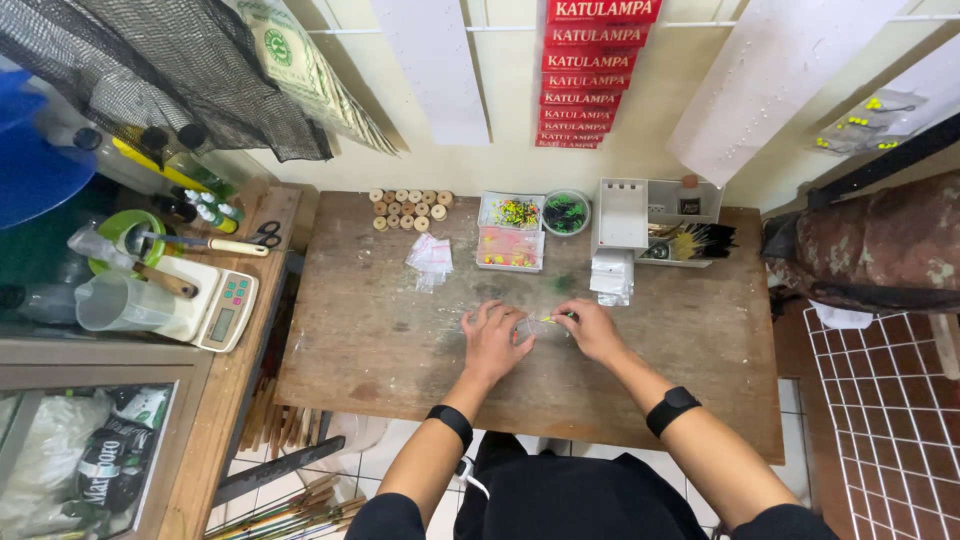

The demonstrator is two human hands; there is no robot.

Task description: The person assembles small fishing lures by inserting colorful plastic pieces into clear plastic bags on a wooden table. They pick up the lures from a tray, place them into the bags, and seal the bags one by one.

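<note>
You are holding a small clear bag (541, 326) between both hands near the middle of the worktop (380, 330). Your left hand (492, 340) is pressing on the bag's left end, fingers spread. Your right hand (592, 330) is pinching the bag's right end. Beyond the bag, bead trays (511, 232), a green bowl (566, 212) and wooden spools (410, 209) are lining the worktop's far edge.

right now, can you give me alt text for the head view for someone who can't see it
Seen from above, a person's left hand and right hand meet over a small clear plastic bag on a worn wooden table. Along the far edge sit wooden spools, clear boxes of small bright beads and a white organiser tray; a digital scale stands on a counter to the left.
</note>
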